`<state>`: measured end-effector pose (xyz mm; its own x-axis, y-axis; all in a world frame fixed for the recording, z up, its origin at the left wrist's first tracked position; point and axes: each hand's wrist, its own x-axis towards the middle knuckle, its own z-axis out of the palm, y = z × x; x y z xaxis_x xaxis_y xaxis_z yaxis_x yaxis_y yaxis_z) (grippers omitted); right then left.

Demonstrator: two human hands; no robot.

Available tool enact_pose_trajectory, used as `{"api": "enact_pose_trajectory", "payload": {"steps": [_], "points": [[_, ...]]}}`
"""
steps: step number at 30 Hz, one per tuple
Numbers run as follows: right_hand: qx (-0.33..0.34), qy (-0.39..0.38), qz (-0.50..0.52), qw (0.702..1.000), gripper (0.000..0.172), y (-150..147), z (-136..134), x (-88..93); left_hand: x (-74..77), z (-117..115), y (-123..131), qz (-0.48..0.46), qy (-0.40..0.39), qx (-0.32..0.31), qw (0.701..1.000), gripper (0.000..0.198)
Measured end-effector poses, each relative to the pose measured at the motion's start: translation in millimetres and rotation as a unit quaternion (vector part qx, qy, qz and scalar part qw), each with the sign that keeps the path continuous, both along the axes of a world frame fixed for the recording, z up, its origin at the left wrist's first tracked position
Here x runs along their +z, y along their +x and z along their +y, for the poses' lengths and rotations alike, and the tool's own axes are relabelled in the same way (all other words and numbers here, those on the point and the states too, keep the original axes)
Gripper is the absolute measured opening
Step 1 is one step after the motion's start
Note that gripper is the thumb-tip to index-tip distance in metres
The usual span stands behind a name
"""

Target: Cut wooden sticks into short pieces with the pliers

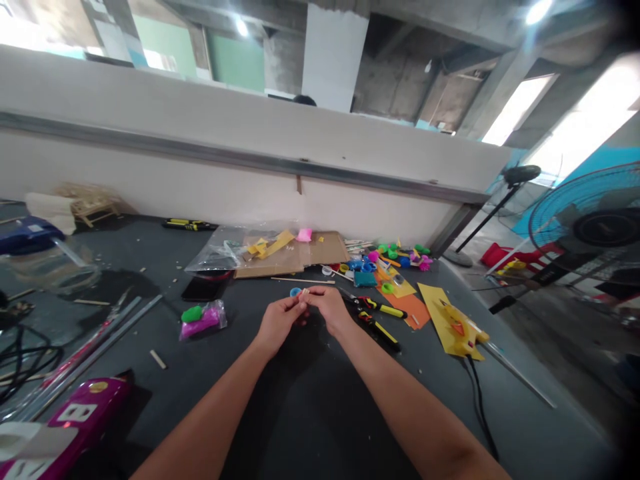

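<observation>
Over the dark grey worktable (pixel 430 400), bare left hand (pixel 279 325) and right hand (pixel 326 310) meet, fingertips pressed together, pinching a small pale wooden piece (pixel 304 292). Just left of that piece, a small blue plastic ring (pixel 295 292); right of it, two black-and-yellow utility knives (pixel 383 307); farther left, a clear bag of pink and green clay (pixel 203 321). Beyond the piece, a flattened brown cardboard sheet (pixel 293 259), then a long white-painted wall (pixel 225 147).
</observation>
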<state>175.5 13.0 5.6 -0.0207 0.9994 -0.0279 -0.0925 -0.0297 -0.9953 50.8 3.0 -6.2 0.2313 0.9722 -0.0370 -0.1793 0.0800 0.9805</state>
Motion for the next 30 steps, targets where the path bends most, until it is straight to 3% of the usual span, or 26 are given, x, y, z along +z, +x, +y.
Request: {"api": "enact_pose_trajectory", "payload": {"steps": [4, 7, 9, 11, 14, 16, 19, 24, 26, 30], "points": [[0.027, 0.032, -0.088, 0.995, 0.028, 10.7, 5.7, 22.4, -3.0, 2.5, -1.3, 0.0, 0.014, 0.051, 0.999, 0.031], [-0.038, 0.092, -0.234, 0.967, 0.037, 43.5, 11.5, 57.7, -3.6, 2.8, -3.7, -0.021, 0.004, 0.077, 0.997, 0.034], [-0.062, 0.129, -0.372, 0.917, 0.04, 72.1, 9.1, 74.4, -3.8, 2.7, -5.3, -0.026, -0.01, 0.096, 0.995, 0.036], [-0.014, 0.103, -0.521, 0.847, 0.04, 99.3, -1.6, 76.8, -4.7, 3.0, -6.2, -0.015, -0.013, 0.104, 0.994, 0.037], [0.069, 0.044, -0.681, 0.728, 0.049, 131.2, -27.1, 56.2, -6.6, 3.9, -5.8, 0.009, 0.008, 0.098, 0.995, 0.036], [0.102, 0.003, -0.709, 0.698, 0.065, 146.0, -42.1, 37.5, -7.0, 4.3, -4.9, 0.02, 0.021, 0.095, 0.995, 0.034], [0.087, -0.013, -0.714, 0.695, 0.08, 156.9, -53.0, 19.4, -5.4, 3.9, -4.2, 0.027, 0.025, 0.097, 0.995, 0.032], [0.027, -0.041, -0.705, 0.708, 0.066, 146.2, -54.7, 19.7, -2.8, 2.6, -4.7, 0.034, 0.026, 0.109, 0.993, 0.033], [0.007, -0.042, -0.679, 0.733, 0.059, 134.4, -58.2, 25.1, -2.9, 2.5, -4.9, 0.031, 0.025, 0.111, 0.993, 0.034], [0.03, 0.009, -0.575, 0.818, 0.045, 102.4, -67.6, 37.3, -4.1, 2.4, -4.7, 0.022, 0.022, 0.114, 0.993, 0.039]]}}
